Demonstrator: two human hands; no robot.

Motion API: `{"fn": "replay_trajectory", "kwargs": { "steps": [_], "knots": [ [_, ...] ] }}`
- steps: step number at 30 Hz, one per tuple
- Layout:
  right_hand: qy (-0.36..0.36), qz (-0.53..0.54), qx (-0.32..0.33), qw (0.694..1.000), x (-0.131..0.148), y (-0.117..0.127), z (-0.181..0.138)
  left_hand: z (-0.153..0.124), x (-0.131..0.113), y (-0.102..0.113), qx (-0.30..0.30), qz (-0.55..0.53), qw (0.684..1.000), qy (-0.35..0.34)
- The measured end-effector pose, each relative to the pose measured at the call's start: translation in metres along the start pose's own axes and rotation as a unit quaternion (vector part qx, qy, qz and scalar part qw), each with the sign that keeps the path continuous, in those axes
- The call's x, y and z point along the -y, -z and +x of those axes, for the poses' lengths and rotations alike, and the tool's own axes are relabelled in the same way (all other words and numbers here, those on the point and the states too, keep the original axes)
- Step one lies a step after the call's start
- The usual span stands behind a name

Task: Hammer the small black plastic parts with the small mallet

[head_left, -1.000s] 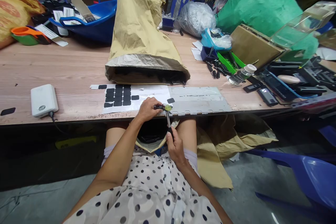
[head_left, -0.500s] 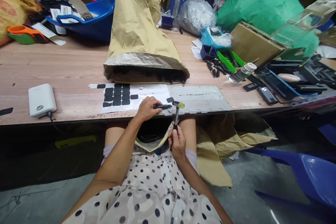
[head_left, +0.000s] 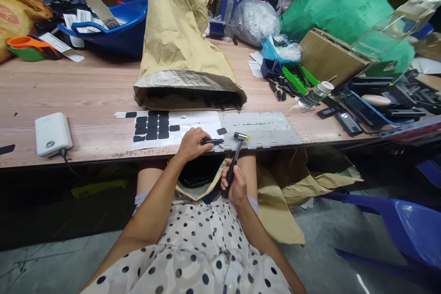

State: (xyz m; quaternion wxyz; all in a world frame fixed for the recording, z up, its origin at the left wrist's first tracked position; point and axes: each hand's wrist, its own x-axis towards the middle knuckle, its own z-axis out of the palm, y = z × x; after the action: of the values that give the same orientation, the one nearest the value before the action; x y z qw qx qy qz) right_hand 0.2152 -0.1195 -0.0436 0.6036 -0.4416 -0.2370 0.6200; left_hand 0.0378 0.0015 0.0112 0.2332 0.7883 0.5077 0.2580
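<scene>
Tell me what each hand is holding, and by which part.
The right hand grips the small hammer by the lower end of its black handle. The left hand holds a slim black part by its left end, on the grey mat.

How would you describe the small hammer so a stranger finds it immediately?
From the tall brown sack, come down to the grey mat at the near edge. The right hand holds the hammer with its head over that mat; a yellow tip sets it apart from the black stick in the left hand.
</scene>
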Motion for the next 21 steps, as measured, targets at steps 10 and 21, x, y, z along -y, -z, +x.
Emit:
{"fn": "replay_trajectory", "kwargs": {
  "steps": [10, 21],
  "knots": [
    [0.01, -0.018, 0.01, 1.0, -0.003, 0.001, 0.003, -0.048, -0.005, 0.017, 0.063, -0.006, 0.996, -0.057],
    [0.006, -0.018, -0.002, 1.0, -0.005, -0.002, 0.002, -0.002, -0.015, 0.017, -0.088, -0.075, 0.99, 0.08]
  ]
}}
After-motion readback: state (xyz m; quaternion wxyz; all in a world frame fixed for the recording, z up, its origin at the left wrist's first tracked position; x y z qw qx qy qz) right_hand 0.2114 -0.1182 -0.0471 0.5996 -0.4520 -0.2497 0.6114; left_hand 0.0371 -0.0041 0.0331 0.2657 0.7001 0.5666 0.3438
